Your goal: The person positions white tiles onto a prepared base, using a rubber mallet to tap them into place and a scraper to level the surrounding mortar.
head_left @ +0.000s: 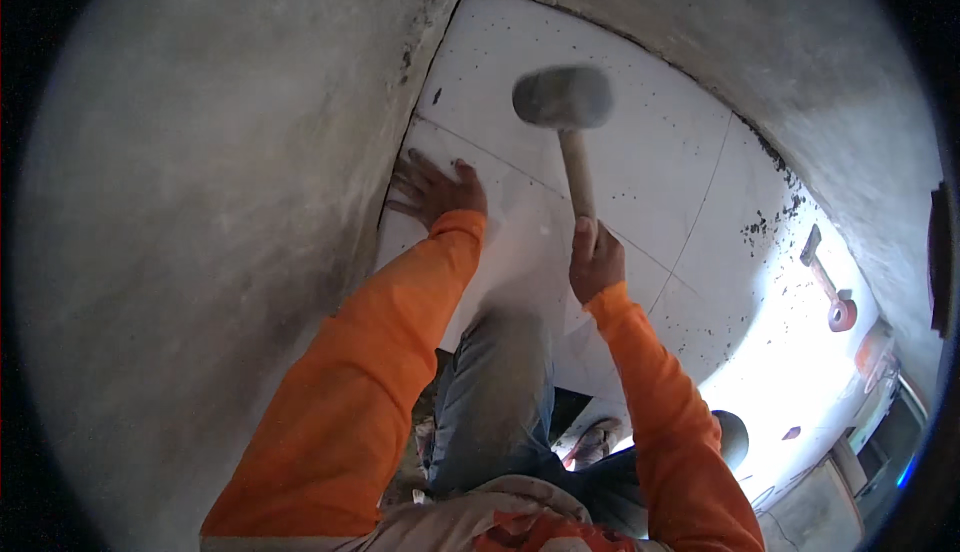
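Note:
White floor tiles [520, 37] with thin dark joints cover the corner, specked with dark crumbs. My left hand [440, 190] lies flat with fingers spread on a tile, close to the left wall. In my right hand [598, 260] is a rubber mallet [563, 98], gripped around its pale wooden handle. The mallet's thick grey head points away from me and appears to be raised over the tiles, slightly blurred. My knee, in jeans, is close to the near tile edge between my orange-sleeved arms.
Bare grey plastered walls rise at the left [180, 172] and the far side [780, 32]. On the brightly lit right side lie a small hammer-like tool [818, 262] and a reddish tape roll [842, 315]. Dark crumbs [765, 230] are scattered along the far wall's foot.

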Motion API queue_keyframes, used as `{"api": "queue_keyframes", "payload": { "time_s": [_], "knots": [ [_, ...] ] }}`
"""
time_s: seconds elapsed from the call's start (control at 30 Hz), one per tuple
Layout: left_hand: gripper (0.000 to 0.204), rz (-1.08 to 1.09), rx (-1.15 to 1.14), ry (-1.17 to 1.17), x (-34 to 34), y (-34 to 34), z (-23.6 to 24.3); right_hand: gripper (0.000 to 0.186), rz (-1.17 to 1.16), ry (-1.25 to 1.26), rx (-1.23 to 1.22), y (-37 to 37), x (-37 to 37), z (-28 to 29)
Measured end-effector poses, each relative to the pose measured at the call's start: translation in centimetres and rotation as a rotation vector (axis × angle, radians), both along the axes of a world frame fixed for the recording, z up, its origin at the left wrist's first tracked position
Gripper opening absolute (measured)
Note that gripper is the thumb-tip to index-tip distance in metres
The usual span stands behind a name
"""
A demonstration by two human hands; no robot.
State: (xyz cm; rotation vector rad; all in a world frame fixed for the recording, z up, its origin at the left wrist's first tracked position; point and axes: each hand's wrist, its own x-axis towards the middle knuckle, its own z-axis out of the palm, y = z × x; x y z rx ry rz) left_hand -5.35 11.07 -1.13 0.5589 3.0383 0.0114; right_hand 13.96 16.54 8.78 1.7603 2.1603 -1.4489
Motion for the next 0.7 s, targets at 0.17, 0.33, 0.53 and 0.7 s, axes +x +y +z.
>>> {"api": "queue_keyframes", "payload": {
  "time_s": [0.17, 0.33, 0.53, 0.7],
  "knots": [
    [0.075, 0.002, 0.067, 0.027, 0.4, 1.3, -0.1, 0.055, -0.142, 0.127, 0.274, -2.9, -1.0, -2.4],
    [0.072, -0.005, -0.057, 0.092, 0.2, 0.5, -0.4, 0.049, -0.143, 0.307, -0.093, -1.4, 0.0, 0.3],
    [0.073, 0.044, -0.057, -0.033, -0.5, 0.2, 0.8, 0.06, -0.145, 0.275, -0.037, 0.0, -1.0, 2.0],
    [0.077, 0.018, 0.009, 0.035, 0.7, 0.7, -0.3, 0.063, -0.047, -0.029, -0.078, -1.9, 0.8, -4.9]
  ]
}}
